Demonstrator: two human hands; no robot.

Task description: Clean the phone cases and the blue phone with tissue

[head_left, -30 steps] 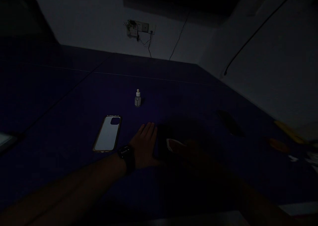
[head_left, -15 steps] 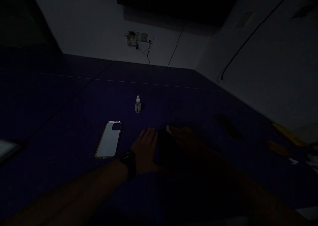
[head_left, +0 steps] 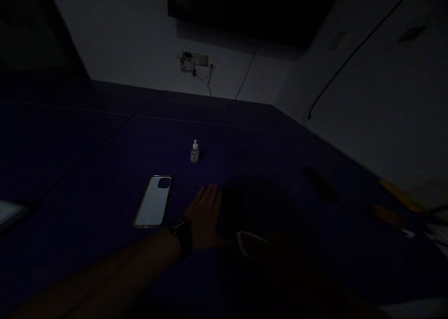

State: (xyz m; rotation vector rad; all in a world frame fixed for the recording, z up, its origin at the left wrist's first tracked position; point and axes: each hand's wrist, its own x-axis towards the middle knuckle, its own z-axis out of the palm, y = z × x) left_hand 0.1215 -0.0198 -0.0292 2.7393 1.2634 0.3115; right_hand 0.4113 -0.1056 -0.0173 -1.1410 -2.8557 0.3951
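Note:
The light is very dim. My left hand (head_left: 205, 214), wearing a dark watch (head_left: 180, 226) on its wrist, lies flat on the blue surface with fingers stretched out. Its thumb reaches right, into a dark area. Low in that dark area is my right hand (head_left: 276, 249), mostly lost in shadow. Under or in its fingers is a thin white piece (head_left: 242, 243), cloth-like, with only its edge showing. To the left of my left hand lies a phone case (head_left: 154, 202) with a pale back and a camera cutout. A small dropper bottle (head_left: 194, 154) with a white top stands upright farther away.
A dark flat phone-like object (head_left: 320, 184) lies to the right. Beyond it are an orange item (head_left: 387, 215) and a yellow strip (head_left: 401, 195). A pale-topped object (head_left: 10, 211) sits at the left edge. Wall sockets (head_left: 198, 60) with cables are at the back.
My right hand has moved toward me with the white piece, from beside my left fingertips to below the thumb. My left hand stays in place. The view has tilted up slightly.

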